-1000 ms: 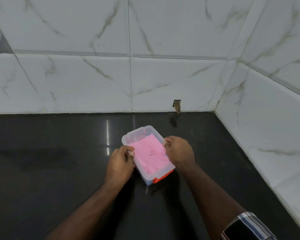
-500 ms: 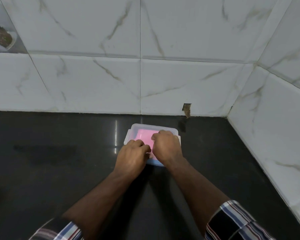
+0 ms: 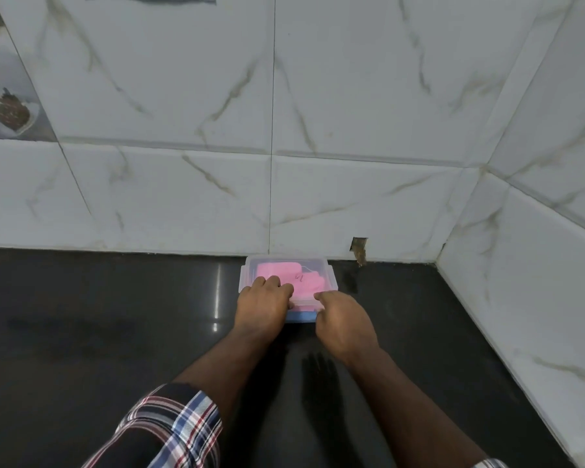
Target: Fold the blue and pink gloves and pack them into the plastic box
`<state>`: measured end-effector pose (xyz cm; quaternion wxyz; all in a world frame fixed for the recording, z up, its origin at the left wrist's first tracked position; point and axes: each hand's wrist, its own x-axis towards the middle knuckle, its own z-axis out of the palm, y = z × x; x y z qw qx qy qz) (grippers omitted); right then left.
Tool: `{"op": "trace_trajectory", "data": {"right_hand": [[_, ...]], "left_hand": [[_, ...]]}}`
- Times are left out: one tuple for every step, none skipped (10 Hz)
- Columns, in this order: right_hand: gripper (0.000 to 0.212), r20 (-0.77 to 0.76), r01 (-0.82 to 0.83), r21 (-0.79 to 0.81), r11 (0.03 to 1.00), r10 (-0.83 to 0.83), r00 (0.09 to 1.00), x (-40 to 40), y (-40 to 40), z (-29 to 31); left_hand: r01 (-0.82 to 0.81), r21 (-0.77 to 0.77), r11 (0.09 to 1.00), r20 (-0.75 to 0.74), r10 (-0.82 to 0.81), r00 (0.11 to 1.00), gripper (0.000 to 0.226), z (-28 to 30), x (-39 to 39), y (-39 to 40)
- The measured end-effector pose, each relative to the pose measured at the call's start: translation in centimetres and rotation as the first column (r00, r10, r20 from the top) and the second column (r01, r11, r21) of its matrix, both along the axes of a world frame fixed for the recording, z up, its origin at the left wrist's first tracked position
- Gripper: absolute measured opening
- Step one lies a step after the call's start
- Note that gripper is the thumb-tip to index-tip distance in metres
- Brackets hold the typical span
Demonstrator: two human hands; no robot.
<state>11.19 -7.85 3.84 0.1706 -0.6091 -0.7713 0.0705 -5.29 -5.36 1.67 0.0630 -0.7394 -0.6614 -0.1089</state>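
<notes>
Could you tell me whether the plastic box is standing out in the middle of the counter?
No, the plastic box sits at the back of the counter, close to the tiled wall.

Plastic box (image 3: 330, 276) against wall (image 3: 183, 197); counter (image 3: 98, 315) sides open.

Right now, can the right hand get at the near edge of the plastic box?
Probably yes. The right hand already rests at the near edge of the plastic box, and nothing lies between them. The left hand presses on the lid beside it, leaving that side free.
</notes>
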Motion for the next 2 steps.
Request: {"op": "trace_trajectory", "data": {"right_hand": [[0.041, 0.001, -0.002, -0.016, 1.0, 0.002, 1.0, -0.1, 0.1, 1.0], [0.041, -0.037, 0.04, -0.032, 0.999, -0.041, 0.998, -0.3, 0.0, 2.3]], "left_hand": [[0.027, -0.029, 0.999, -0.022, -0.028, 0.999, 0.03, 0.5, -0.9, 0.3], [0.032, 0.034, 0.999, -0.022, -0.031, 0.999, 0.036, 0.8, -1.5, 0.6]]}}
